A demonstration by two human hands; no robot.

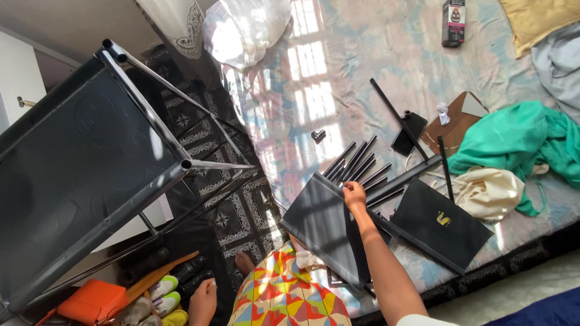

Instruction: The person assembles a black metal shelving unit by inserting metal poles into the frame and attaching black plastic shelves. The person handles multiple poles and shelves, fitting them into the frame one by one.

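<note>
Bright patterned cloth [284,296] over the person's lap fills the bottom of the view, and from beside it the right hand [354,195] stretches forward onto the bed [362,54]. It rests on the near ends of a bundle of black metal rods [357,164] that fan away from it, fingers curled as if pinching one rod, though the grip is too small to be sure. Just under the wrist a dark plastic shelf panel [320,226] leans tilted off the mattress edge; a second panel [440,224] lies flat to the right of the hand, probably laid out within reach. Beyond it sit a green cloth [519,136] and a cream cloth [486,192]. The left hand [203,300] hangs low, away from the bed, near the shoes [164,296] on the floor, fingers loose and holding nothing. Left of both hands, a partly assembled black shelf rack [78,163] stands tipped on its frame.
</note>
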